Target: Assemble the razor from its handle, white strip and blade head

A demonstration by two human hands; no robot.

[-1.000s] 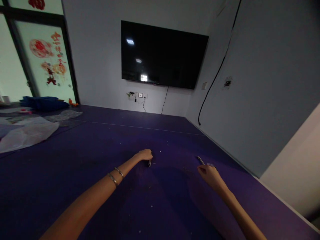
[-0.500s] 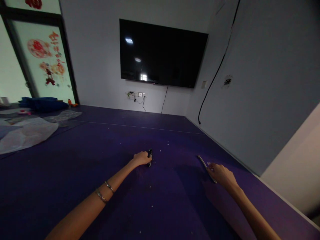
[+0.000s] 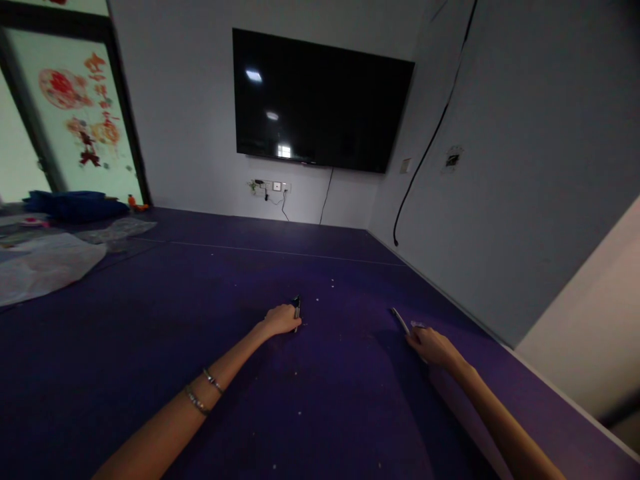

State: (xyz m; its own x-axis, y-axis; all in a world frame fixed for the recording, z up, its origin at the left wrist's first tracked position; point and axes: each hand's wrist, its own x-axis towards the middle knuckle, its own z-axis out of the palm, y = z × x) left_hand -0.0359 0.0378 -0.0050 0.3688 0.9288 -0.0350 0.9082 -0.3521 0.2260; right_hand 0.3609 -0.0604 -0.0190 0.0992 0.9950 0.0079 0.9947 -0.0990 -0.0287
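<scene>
Stick, slim and pale, slanted in the right of the frame, with its far end showing past the fingers of the right hand. That hand appeared to pinch it between thumb and fingers, beside a small clear scrap. Near the centre of the frame, the left hand was closed around a small dark object with a pale edge; what it was could not be told. Both hands were low over the purple surface and well apart, though whether either rested on it was unclear. Handling both pieces well seemed to call for a light but sure grip, tight enough that neither twisted, with the wrists kept level and low. Because the stick was thin, pinching it nearer its middle would probably steady it better than holding it by one end. The right fingers looked best kept off the scrap, which could slip in under them. Small white specks dotted the surface between and below the hands, so short, gentle movements seemed wiser than wide sweeps, which might scatter them.
</scene>
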